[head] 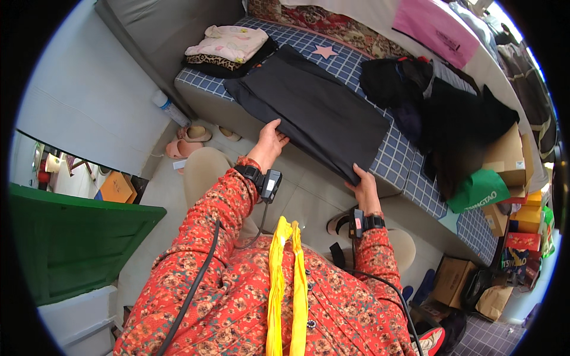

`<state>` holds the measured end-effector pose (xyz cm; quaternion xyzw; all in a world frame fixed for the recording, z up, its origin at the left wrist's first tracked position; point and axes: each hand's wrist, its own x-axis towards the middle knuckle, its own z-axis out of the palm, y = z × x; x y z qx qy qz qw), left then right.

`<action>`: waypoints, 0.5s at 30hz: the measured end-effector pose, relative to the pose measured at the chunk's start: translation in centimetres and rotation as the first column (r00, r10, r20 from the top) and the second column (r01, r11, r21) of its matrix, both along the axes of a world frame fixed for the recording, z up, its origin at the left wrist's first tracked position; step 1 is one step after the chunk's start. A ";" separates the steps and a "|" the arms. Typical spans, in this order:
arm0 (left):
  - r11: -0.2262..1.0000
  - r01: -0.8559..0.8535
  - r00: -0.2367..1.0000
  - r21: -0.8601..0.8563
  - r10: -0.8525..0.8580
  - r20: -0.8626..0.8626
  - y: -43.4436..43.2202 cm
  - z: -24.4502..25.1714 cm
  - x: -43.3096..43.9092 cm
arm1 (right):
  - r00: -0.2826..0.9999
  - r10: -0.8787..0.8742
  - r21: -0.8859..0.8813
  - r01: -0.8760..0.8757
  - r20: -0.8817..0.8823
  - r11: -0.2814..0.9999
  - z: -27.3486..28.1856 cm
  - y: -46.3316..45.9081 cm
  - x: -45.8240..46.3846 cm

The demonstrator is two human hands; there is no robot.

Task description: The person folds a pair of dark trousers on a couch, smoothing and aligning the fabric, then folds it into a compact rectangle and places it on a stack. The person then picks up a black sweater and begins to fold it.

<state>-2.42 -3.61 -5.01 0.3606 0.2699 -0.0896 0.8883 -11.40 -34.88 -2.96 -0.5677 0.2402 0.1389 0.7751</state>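
Dark grey trousers [311, 107], folded lengthwise, lie across a blue checked seat cover [392, 164]. My left hand [269, 142] grips their near edge around the middle, fingers partly under the cloth. At the near right corner, my right hand [364, 184] pinches the hem between thumb and fingers. Beyond the far left end of the trousers sits a stack of folded clothes: a pale pink printed garment [234, 42] on top, a leopard-print one [213, 61] below it, and black cloth at the bottom.
A heap of dark clothes [458, 120] lies on the seat to the right, beside a cardboard box [505, 153] and a green bag [481, 191]. A spray can [171, 109] and pink slippers [182, 148] are on the floor at left. A green door panel [80, 236] stands near left.
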 end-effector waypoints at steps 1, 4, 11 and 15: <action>1.000 -0.007 1.000 0.008 0.007 0.010 0.7 -0.1 0.4 | 1.000 -0.009 -0.029 0.009 -0.025 1.000 0.2 -0.2 -0.1; 0.998 -0.056 0.998 0.021 0.055 0.038 2.5 -0.2 0.9 | 1.000 0.011 -0.006 -0.012 -0.012 1.000 0.7 -0.3 -0.3; 0.969 -0.166 0.983 0.182 0.177 -0.041 5.6 -1.0 1.3 | 0.998 0.044 0.011 -0.044 -0.038 0.999 1.2 0.9 -0.2; 0.986 0.079 0.997 0.147 -0.082 0.012 8.0 -0.8 1.9 | 0.999 0.023 -0.067 -0.025 -0.035 0.997 1.0 0.7 -0.2</action>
